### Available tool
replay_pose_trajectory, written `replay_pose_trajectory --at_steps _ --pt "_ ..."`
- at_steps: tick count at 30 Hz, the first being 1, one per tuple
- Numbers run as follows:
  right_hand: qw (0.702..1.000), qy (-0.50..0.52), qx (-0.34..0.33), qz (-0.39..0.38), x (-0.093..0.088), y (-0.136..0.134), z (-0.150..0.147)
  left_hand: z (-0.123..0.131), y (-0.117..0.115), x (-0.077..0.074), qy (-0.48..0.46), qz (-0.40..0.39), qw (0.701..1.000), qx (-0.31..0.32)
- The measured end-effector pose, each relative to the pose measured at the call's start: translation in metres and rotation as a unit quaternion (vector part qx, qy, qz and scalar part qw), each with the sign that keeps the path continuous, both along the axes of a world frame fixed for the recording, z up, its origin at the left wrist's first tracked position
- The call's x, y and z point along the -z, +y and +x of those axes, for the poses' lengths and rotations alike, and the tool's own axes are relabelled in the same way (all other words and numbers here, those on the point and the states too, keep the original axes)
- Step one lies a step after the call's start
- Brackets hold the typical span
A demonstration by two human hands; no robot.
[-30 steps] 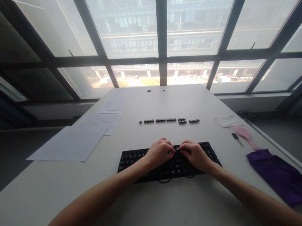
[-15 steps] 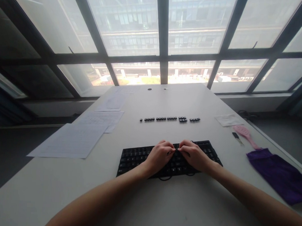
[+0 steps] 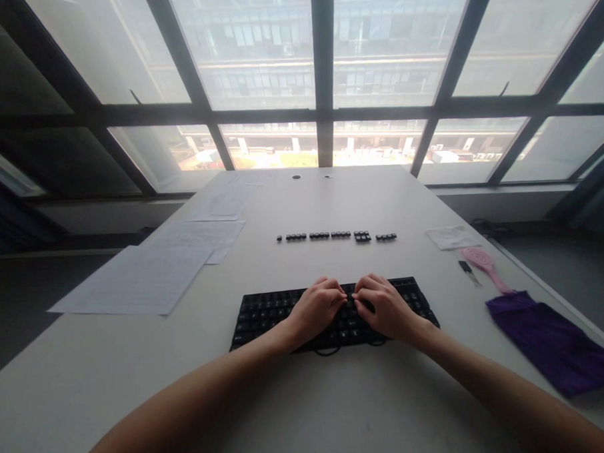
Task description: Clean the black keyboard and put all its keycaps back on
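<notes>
A black keyboard (image 3: 265, 315) lies on the white table, with a loop of its cable showing at the near edge. My left hand (image 3: 317, 308) is over the middle of it, fingers curled and thumb pressed to the fingertips. Just beside, my right hand (image 3: 384, 306) is closed in the same way, its fingertips close to the left ones near the keyboard's far edge. Whatever the fingers pinch is too small and too hidden to make out. Beyond the keyboard, loose black keycaps (image 3: 362, 236) are lined up in small groups across the table.
Printed paper sheets (image 3: 129, 282) overlap along the left side. At the right lie a white wipe or packet (image 3: 450, 238), a small black-ended tool (image 3: 466, 268), a pink-handled brush or mirror (image 3: 481, 260) and a purple cloth bag (image 3: 547, 337). Windows (image 3: 270, 48) stand behind the table.
The whole view has shifted slightly. Both hands keep their closed pose over the keyboard, with only slight finger movement; the keycap row looks the same.
</notes>
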State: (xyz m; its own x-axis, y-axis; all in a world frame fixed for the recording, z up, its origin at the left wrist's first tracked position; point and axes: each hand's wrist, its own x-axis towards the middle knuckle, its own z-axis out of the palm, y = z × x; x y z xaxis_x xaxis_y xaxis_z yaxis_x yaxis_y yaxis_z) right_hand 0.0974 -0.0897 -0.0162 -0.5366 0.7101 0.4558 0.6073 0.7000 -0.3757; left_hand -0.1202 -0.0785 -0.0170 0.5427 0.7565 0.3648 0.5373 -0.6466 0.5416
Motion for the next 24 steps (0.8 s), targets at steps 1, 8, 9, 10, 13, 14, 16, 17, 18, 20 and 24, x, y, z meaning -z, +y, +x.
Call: replay_pose_trajectory --at_steps 1,8,9,10,13,14,16,17,18,20,24 --pt "1.0 -0.008 0.005 0.002 0.0 0.0 0.0 0.0 0.0 0.0 -0.001 0.0 1.0 -0.002" --pt "1.0 -0.011 0.007 -0.001 0.001 -0.003 -0.002 -0.004 0.002 0.0 -0.004 0.007 1.0 0.005" --pt "1.0 -0.011 0.006 -0.002 0.001 -0.005 -0.004 -0.007 0.002 0.001 -0.005 0.008 1.0 0.005" --pt "1.0 -0.01 0.006 -0.001 0.001 -0.007 -0.007 -0.01 0.002 0.002 -0.006 0.009 1.0 0.004" --pt "1.0 -0.005 -0.001 -0.002 -0.003 -0.007 -0.014 -0.023 0.001 0.001 -0.021 -0.002 1.0 0.0" --pt "1.0 0.004 0.002 -0.002 -0.005 -0.002 -0.014 -0.027 0.002 -0.002 -0.032 -0.014 0.999 -0.002" --pt "0.999 0.035 0.028 0.004 -0.011 0.015 -0.007 -0.031 0.008 -0.011 -0.054 -0.045 0.998 -0.008" --pt "0.997 0.052 0.055 0.012 -0.014 0.029 0.0 -0.03 0.014 -0.017 -0.058 -0.053 0.997 -0.015" --pt "0.994 0.063 0.088 0.023 -0.016 0.045 0.008 -0.027 0.023 -0.023 -0.056 -0.054 0.997 -0.022" --pt "0.987 0.042 0.151 0.042 -0.016 0.081 0.026 -0.015 0.048 -0.034 -0.032 -0.031 0.998 -0.04" --pt "0.975 -0.067 0.209 0.022 -0.006 0.142 0.05 0.027 0.112 -0.044 0.052 0.011 0.993 -0.102"
